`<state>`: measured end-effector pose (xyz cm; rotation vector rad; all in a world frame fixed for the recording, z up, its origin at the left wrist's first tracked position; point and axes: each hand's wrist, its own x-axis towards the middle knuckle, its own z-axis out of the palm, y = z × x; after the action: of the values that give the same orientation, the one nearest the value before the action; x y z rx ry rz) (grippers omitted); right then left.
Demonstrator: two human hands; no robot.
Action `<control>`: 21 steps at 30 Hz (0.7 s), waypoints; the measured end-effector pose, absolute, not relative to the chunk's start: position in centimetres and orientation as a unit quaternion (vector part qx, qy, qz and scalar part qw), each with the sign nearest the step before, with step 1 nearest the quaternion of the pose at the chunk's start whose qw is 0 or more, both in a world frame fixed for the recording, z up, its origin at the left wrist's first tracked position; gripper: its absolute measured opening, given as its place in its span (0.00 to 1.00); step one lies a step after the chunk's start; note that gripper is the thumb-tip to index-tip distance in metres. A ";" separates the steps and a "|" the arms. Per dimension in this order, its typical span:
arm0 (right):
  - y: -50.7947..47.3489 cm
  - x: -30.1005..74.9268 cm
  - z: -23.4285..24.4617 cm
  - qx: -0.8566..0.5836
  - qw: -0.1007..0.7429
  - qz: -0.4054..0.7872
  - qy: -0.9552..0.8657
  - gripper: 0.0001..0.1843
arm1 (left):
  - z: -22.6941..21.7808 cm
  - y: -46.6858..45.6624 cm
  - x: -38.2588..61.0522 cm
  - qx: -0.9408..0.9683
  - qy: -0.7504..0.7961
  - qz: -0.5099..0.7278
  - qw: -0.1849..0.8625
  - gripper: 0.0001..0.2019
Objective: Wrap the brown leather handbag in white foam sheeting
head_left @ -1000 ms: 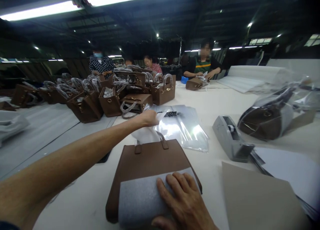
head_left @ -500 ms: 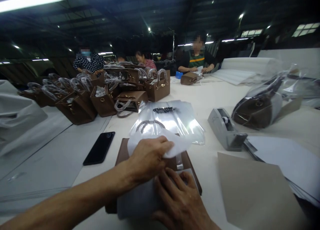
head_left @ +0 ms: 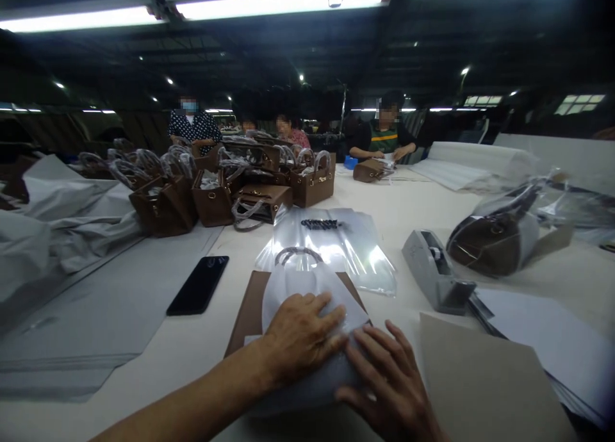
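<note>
A brown handbag [head_left: 246, 306] lies flat on the table in front of me, its handle [head_left: 298, 253] pointing away. White tissue-like wrapping [head_left: 283, 287] covers most of its upper face. My left hand [head_left: 305, 333] presses flat on the wrapping with its fingers spread. Beside it, my right hand [head_left: 389, 375] rests on the bag's right part, fingers stretched out over the wrapping's edge. Neither hand grips anything. Clear plastic bags [head_left: 358, 250] with dark print lie just beyond the handbag, partly under its handle. The bag's near end is hidden by my hands and the wrapping.
Left of the handbag lies a black phone [head_left: 198, 285]. To the right are a grey tape dispenser [head_left: 435, 272], a beige card sheet [head_left: 485, 378] and white paper [head_left: 542, 327]. Several brown handbags [head_left: 166, 205] stand at the back left. A plastic-wrapped bag [head_left: 494, 237] sits right; co-workers are opposite.
My left hand has let go of the wrapping's lifted edge, which now lies down over the bag. My right hand has shifted right and its fingers have straightened. The view has tilted up.
</note>
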<state>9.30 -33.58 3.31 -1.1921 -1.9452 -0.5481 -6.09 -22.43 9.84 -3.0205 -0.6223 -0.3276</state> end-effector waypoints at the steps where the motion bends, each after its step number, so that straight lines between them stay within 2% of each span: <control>1: -33.9 9.7 2.9 -0.488 0.391 -0.198 -0.754 0.21 | 9.7 -22.4 -6.2 -0.974 -0.202 -0.106 0.017 0.20; 6: -34.2 9.5 1.4 -0.539 0.477 -0.102 -0.687 0.16 | 9.8 -22.3 -6.1 -0.972 -0.210 -0.109 0.000 0.19; 14: -33.5 7.8 2.7 -0.619 0.552 -0.001 -0.558 0.10 | 10.5 -22.3 -3.5 -0.975 -0.188 -0.079 0.084 0.05; 16: -33.5 7.8 2.9 -0.632 0.566 0.048 -0.526 0.12 | 10.3 -22.1 -3.2 -0.977 -0.181 -0.074 0.091 0.05; 19: -33.3 8.0 2.9 -0.645 0.590 0.183 -0.450 0.20 | 9.7 -21.9 -3.4 -0.977 -0.169 -0.093 0.093 0.07; 21: -32.9 8.3 3.0 -0.639 0.597 0.245 -0.418 0.19 | 9.3 -21.9 -3.8 -0.975 -0.163 -0.122 0.092 0.08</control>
<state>8.32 -32.87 3.02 -1.4817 -0.9711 0.5693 -3.82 -21.93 9.28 -2.8943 -0.4852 -0.3636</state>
